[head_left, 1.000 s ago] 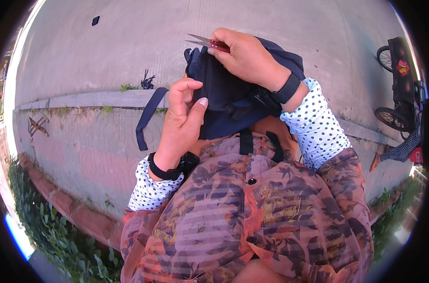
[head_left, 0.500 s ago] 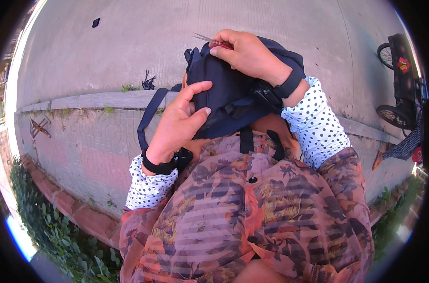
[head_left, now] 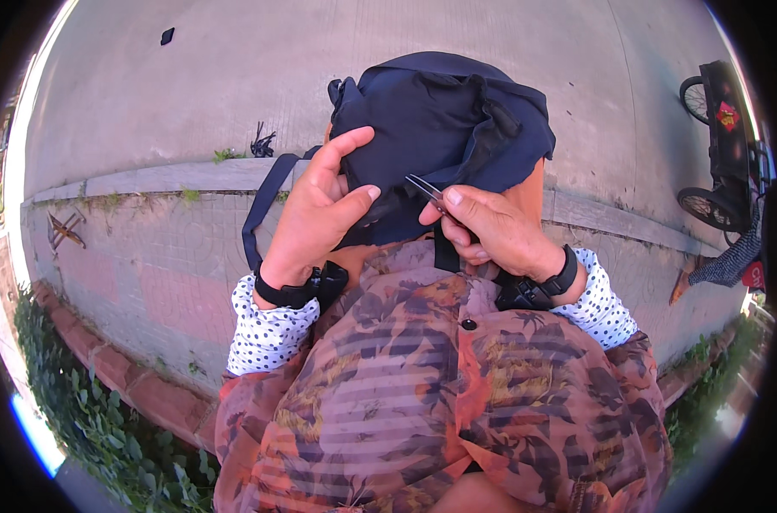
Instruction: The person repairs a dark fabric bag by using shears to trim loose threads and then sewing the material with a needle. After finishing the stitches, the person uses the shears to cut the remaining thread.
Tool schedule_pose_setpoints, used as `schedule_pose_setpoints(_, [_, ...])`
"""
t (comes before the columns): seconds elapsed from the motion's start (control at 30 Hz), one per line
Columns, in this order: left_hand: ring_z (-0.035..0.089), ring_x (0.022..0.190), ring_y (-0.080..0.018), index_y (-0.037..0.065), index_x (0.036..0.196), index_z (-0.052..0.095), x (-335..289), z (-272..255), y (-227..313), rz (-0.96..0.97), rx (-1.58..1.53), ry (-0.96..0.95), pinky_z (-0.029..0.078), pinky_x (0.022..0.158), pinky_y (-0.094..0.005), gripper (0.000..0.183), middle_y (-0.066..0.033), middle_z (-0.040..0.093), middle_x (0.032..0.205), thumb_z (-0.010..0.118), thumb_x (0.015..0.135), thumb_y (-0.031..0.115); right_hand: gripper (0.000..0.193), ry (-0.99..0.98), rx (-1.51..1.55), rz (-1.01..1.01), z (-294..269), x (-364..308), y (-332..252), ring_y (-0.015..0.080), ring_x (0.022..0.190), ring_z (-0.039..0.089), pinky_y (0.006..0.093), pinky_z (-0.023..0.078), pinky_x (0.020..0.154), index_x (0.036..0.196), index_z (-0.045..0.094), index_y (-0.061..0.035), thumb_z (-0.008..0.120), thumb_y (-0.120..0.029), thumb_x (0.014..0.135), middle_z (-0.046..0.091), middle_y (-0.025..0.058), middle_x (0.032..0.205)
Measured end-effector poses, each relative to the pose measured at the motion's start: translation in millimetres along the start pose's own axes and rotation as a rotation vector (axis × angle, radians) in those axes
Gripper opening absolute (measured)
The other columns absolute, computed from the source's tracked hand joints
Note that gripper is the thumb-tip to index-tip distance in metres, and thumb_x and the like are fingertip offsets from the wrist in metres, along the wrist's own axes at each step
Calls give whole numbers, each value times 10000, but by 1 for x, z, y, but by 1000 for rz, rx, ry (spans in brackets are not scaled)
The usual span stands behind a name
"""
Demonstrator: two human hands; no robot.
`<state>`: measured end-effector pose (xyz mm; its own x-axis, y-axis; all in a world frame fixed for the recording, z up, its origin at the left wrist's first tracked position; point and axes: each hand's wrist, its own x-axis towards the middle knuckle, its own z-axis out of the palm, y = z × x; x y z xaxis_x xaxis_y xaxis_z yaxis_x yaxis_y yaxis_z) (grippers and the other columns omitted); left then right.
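A dark blue cloth bag with a long strap lies over my lap, its fabric folded and bunched at the right. My left hand holds its left side, index finger and thumb apart on top of the cloth; the other fingers are partly hidden. Thread snips with two slim metal blades and a reddish handle are pinched in my right hand. Their tips point up and left, over the near part of the bag, slightly apart; whether they touch the cloth I cannot tell.
A paved strip with a stone kerb runs below the bag. Beyond it, a dark tangle and a small black object lie on concrete. A wooden frame is at left, a wheeled cart and a person's leg at right.
My right hand has moved from the bag's far edge down toward me with the snips, uncovering the bag's top. My left hand stays at the bag's left side.
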<state>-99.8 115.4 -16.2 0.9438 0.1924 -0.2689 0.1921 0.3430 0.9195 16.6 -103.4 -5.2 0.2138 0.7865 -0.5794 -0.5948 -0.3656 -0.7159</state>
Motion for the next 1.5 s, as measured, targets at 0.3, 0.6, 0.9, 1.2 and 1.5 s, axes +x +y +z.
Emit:
schedule_pose_setpoints(0.3, [567, 1132, -96, -13, 1476, 391, 0, 1, -3, 41, -31, 41, 494, 919, -243, 629, -94, 510, 1347, 582, 888, -129, 428, -47, 44, 122, 9, 14, 4, 70, 480, 347, 245, 305, 435, 1087, 538, 14, 347, -368, 1100, 408, -18, 677])
schedule_pose_setpoints(0.6, [620, 993, -98, -11, 1489, 358, -2, 1, 1, -11, -76, 25, 525, 841, -247, 637, -91, 583, 1231, 590, 902, -98, 458, 2, 184, 40, 27, 36, 4, 85, 456, 334, 256, 290, 423, 1072, 529, 33, 347, -386, 1101, 404, -9, 646])
schedule_pose_setpoints(0.9, [598, 865, -75, -1, 1501, 345, -1, 0, -4, 13, -71, 59, 517, 714, -230, 652, -77, 590, 1171, 605, 909, -82, 470, 36, 214, 21, 32, 36, 5, 74, 447, 280, 252, 263, 422, 1042, 537, 28, 347, -399, 1102, 352, -30, 605])
schedule_pose_setpoints(1.2, [592, 890, -74, 2, 1518, 315, 0, -1, -6, 21, -94, 38, 508, 712, -232, 679, -88, 562, 1242, 601, 909, -88, 420, 54, 265, -9, 31, 37, 8, 67, 460, 258, 250, 255, 424, 1022, 521, 22, 373, -364, 1096, 360, -35, 607])
schedule_pose_setpoints(1.5, [607, 1048, -106, 6, 1538, 284, 0, 0, -7, 16, -102, 13, 527, 841, -252, 711, -120, 530, 1339, 577, 902, -119, 367, 48, 288, -3, 34, 39, -2, 76, 457, 285, 251, 271, 433, 902, 479, -61, 399, -370, 1084, 398, -20, 613])
